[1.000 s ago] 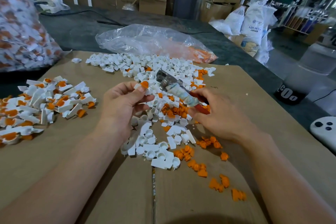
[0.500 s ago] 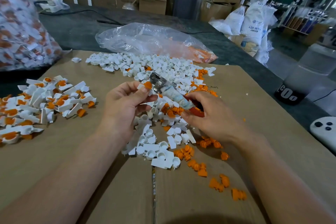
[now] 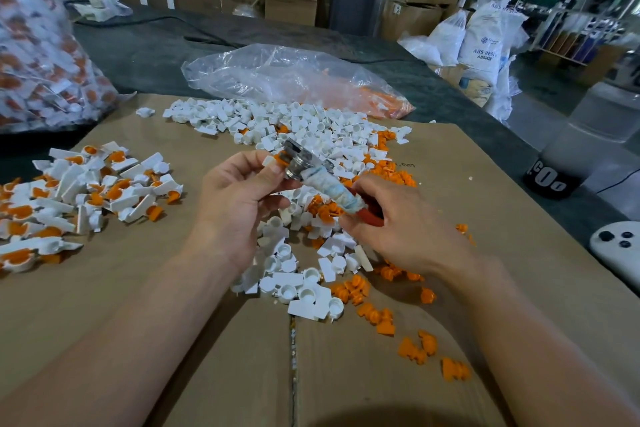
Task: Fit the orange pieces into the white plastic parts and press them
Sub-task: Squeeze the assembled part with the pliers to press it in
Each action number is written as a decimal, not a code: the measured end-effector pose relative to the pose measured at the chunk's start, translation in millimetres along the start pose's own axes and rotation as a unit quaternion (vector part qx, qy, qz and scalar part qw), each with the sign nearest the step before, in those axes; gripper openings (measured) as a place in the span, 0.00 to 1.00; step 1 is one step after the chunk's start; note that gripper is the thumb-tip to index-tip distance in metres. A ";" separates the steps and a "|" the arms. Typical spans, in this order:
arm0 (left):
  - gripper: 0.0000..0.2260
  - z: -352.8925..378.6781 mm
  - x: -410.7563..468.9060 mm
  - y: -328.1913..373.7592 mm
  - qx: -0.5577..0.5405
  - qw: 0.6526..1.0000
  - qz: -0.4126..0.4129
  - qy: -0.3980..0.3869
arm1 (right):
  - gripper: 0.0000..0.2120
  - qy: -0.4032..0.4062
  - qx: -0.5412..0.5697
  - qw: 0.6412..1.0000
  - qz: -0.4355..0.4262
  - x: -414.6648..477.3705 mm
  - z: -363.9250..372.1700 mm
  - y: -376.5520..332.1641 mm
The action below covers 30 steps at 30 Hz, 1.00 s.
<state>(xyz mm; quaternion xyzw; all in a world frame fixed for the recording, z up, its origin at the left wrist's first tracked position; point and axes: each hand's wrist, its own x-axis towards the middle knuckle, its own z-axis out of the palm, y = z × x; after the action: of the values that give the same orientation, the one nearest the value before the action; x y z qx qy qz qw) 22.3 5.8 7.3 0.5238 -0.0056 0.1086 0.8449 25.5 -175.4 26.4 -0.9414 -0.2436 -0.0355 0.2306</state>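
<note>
A flat sheet of brown cardboard [image 3: 104,305] covers the dark table [image 3: 145,55] in a warehouse stacked with boxes and sacks. At its middle lies a heap of loose white plastic parts [image 3: 304,121], and everything else is placed from that heap. Just above its near edge, the left hand [image 3: 239,204] holds 1 white part [image 3: 268,160] with an orange piece [image 3: 278,159] seated in it, pinched between thumb and curled fingers. The right hand [image 3: 408,229] has its fingers wrapped around the red grip of a tape-wound tool [image 3: 332,189], whose metal head [image 3: 298,163] meets the orange piece. Loose orange pieces [image 3: 356,288] are scattered along the heap's near and right sides. Well to the left of the heap sits a pile of fitted white-and-orange parts [image 3: 86,184]. Beyond the heap lies a clear plastic bag [image 3: 294,76] with orange pieces in one end. Far left of the heap stands a large full bag [image 3: 41,55]. A white controller [image 3: 620,253] lies far right.
</note>
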 end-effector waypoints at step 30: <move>0.12 -0.1 1.5 -5.1 0.023 0.998 -0.002 0.053 | 0.11 0.000 -0.030 1.000 0.010 4.3 8.7 -5.6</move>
<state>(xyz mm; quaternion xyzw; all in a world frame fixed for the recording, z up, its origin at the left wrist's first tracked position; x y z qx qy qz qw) 24.7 4.1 2.9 0.5365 0.0428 0.1345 0.8320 26.1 -165.2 21.7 -0.9501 -0.2335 -0.0405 0.2028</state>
